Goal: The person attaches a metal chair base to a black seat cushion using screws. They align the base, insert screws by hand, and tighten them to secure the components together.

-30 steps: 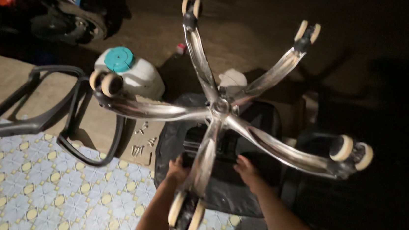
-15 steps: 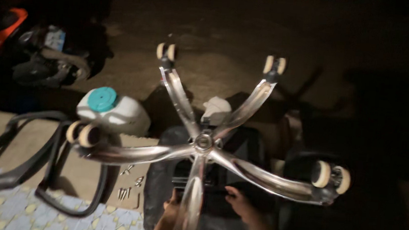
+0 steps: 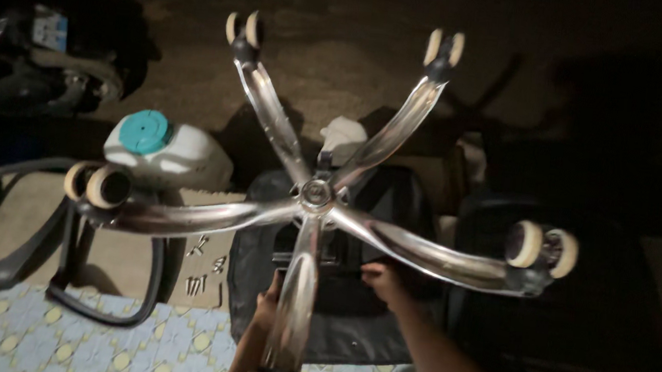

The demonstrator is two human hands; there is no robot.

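Both my hands, left (image 3: pixel 269 304) and right (image 3: pixel 383 280), grip the seat (image 3: pixel 351 323) at lower centre, fingers curled; base (image 3: pixel 316 194) points up, wheels clear.

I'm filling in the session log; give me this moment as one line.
left hand: on seat underside, partly hidden by base arm | right hand: on black seat mechanism | chrome five-star base: upturned, casters fitted | screws: on cardboard
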